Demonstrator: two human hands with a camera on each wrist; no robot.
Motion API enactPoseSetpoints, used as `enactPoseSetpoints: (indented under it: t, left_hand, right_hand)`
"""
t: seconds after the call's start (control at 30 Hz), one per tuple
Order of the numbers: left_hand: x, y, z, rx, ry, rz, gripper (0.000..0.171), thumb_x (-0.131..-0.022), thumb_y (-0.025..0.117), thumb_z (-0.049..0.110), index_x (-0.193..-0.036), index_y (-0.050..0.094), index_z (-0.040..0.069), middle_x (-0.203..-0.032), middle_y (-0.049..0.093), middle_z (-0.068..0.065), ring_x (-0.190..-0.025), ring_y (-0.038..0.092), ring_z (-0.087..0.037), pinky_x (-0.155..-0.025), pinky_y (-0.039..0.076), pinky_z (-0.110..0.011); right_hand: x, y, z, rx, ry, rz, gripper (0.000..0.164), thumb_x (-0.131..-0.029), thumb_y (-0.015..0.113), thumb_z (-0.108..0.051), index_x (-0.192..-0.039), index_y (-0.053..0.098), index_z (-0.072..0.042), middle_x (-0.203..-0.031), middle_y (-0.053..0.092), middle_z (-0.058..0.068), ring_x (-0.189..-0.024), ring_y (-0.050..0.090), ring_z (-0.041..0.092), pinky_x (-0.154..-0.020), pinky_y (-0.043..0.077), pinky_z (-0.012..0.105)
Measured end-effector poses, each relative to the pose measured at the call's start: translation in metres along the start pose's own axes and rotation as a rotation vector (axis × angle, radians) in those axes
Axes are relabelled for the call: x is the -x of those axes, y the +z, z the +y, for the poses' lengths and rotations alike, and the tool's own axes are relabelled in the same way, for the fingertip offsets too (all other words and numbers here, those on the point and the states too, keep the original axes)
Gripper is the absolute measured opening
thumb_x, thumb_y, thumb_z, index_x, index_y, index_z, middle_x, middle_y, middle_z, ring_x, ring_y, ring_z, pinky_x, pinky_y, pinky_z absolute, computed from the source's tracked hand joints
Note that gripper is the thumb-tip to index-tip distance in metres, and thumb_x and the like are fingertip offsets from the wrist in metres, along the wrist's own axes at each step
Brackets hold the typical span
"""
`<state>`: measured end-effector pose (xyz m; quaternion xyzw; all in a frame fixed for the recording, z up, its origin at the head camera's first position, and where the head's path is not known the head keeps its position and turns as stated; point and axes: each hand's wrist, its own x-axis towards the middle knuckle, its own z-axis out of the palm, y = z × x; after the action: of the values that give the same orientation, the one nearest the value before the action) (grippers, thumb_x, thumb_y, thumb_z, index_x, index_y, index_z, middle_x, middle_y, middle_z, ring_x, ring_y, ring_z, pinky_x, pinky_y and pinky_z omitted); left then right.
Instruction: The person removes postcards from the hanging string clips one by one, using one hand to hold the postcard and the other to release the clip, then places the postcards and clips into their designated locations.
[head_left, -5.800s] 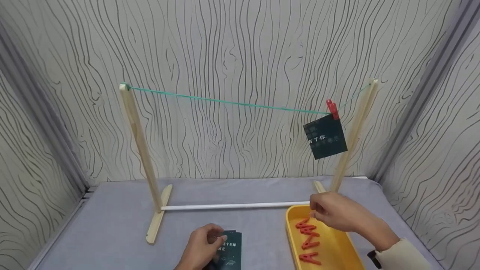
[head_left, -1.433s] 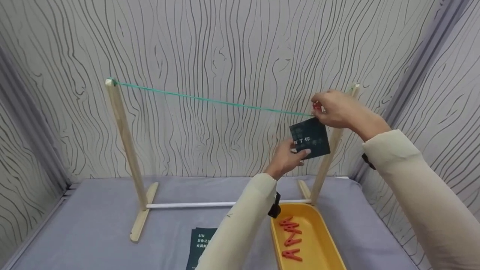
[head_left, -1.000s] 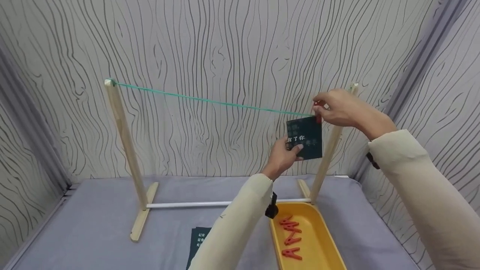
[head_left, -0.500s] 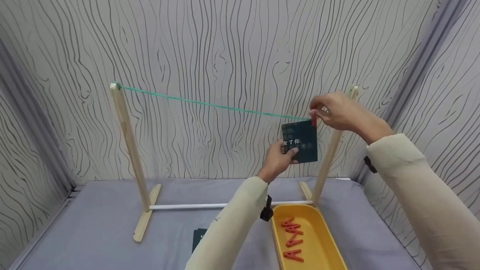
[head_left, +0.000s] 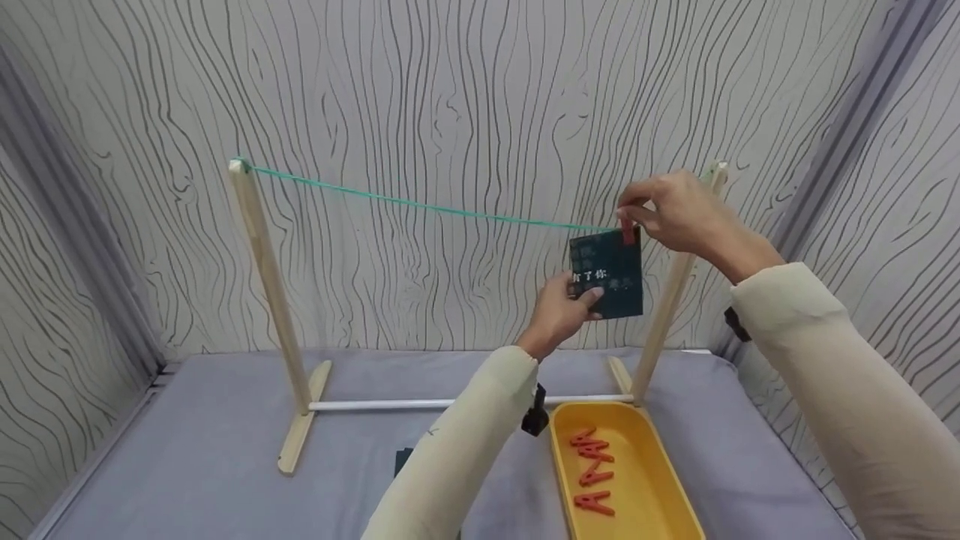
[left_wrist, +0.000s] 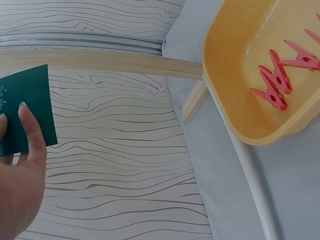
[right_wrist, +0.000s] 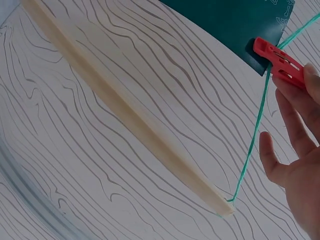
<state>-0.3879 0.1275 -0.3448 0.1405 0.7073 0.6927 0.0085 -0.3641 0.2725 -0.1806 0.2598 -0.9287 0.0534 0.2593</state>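
A dark green card (head_left: 611, 277) with white lettering hangs upright under the green string (head_left: 420, 205), near its right end. My left hand (head_left: 560, 307) pinches the card's lower left edge between thumb and fingers; the left wrist view shows the card (left_wrist: 27, 110) and that hand (left_wrist: 22, 185) too. With thumb and fingertips my right hand (head_left: 675, 214) pinches a red clothespin (head_left: 628, 231) at the card's top right corner. In the right wrist view the clothespin (right_wrist: 280, 62) sits across the string and the card's corner.
Wooden posts (head_left: 270, 289) hold the string, joined low down by a white rod (head_left: 382, 405). A yellow tray (head_left: 652, 465) with several red clothespins (head_left: 595, 502) stands at the right. More dark cards (head_left: 403, 457) lie on the cloth, mostly hidden by my left sleeve.
Both hands have risen from the table to the hanging card and its clothespin. Over the last second the card has straightened from its tilt, while both hands keep hold.
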Motion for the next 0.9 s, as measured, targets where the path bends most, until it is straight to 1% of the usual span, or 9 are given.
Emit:
enactPoseSetpoints:
  t: [0.13,0.33,0.4,0.5,0.67,0.8,0.83,0.9]
  left_hand:
    - [0.000,-0.001,0.000,-0.006,0.015,-0.007,0.021,-0.097,0.062,0.019,-0.118,0.062,0.020,-0.104,0.070,-0.001,-0.090,0.070,-0.009,-0.079,0.061,-0.028]
    - [0.002,-0.001,0.000,-0.028,0.007,-0.014,0.020,-0.096,0.063,0.021,-0.116,0.061,0.021,-0.103,0.070,0.001,-0.088,0.070,-0.008,-0.075,0.060,-0.023]
    - [0.004,-0.001,0.000,-0.024,0.004,-0.013,0.020,-0.096,0.064,0.022,-0.116,0.061,0.020,-0.103,0.069,0.002,-0.087,0.070,-0.008,-0.074,0.060,-0.023]
    - [0.006,-0.003,0.000,-0.005,0.002,-0.025,0.022,-0.096,0.064,0.021,-0.118,0.060,0.020,-0.104,0.069,0.001,-0.088,0.070,-0.009,-0.077,0.061,-0.025]
    - [0.008,-0.010,-0.003,0.018,0.004,-0.028,0.021,-0.096,0.063,0.020,-0.117,0.059,0.019,-0.104,0.070,0.000,-0.087,0.070,-0.011,-0.079,0.061,-0.028]
    - [0.010,-0.016,-0.007,0.044,0.003,-0.029,0.022,-0.097,0.062,0.018,-0.118,0.060,0.017,-0.103,0.070,-0.002,-0.088,0.071,-0.013,-0.081,0.061,-0.031]
    - [0.010,-0.017,-0.008,0.045,0.000,-0.029,0.023,-0.097,0.062,0.018,-0.119,0.059,0.016,-0.104,0.070,-0.003,-0.088,0.071,-0.014,-0.081,0.061,-0.032]
    - [0.011,-0.019,-0.010,0.044,-0.005,-0.026,0.025,-0.097,0.062,0.018,-0.121,0.059,0.014,-0.106,0.070,-0.005,-0.088,0.071,-0.014,-0.080,0.061,-0.031]
  right_hand:
    - [0.001,-0.002,0.000,-0.002,0.004,-0.006,0.010,-0.095,0.064,-0.012,-0.097,0.073,-0.008,-0.095,0.075,0.011,-0.088,0.070,0.027,-0.078,0.058,0.049]
    - [0.003,-0.002,0.000,-0.018,0.019,0.015,0.009,-0.094,0.065,-0.011,-0.093,0.074,-0.008,-0.091,0.076,0.010,-0.085,0.071,0.026,-0.075,0.059,0.048]
    - [0.004,-0.002,0.000,-0.020,0.015,0.022,0.009,-0.095,0.064,-0.010,-0.093,0.073,-0.008,-0.092,0.076,0.010,-0.086,0.071,0.026,-0.075,0.058,0.048]
    - [0.004,-0.001,-0.002,-0.019,0.014,0.042,0.009,-0.095,0.064,-0.010,-0.093,0.073,-0.009,-0.092,0.076,0.010,-0.085,0.071,0.026,-0.075,0.059,0.048]
    - [0.004,0.002,-0.001,-0.001,-0.003,0.106,0.008,-0.093,0.066,-0.010,-0.094,0.074,-0.008,-0.092,0.076,0.011,-0.082,0.071,0.026,-0.075,0.060,0.047]
    - [0.004,0.005,0.002,0.014,-0.029,0.168,0.008,-0.093,0.067,-0.011,-0.094,0.074,-0.008,-0.089,0.076,0.010,-0.078,0.069,0.026,-0.074,0.059,0.045]
    - [0.004,0.005,0.002,0.019,-0.041,0.188,0.007,-0.093,0.067,-0.011,-0.093,0.074,-0.008,-0.087,0.076,0.010,-0.077,0.069,0.026,-0.074,0.058,0.046]
    - [0.004,0.005,0.003,0.037,-0.071,0.227,0.007,-0.092,0.068,-0.011,-0.091,0.074,-0.008,-0.085,0.076,0.009,-0.076,0.069,0.027,-0.080,0.056,0.048]
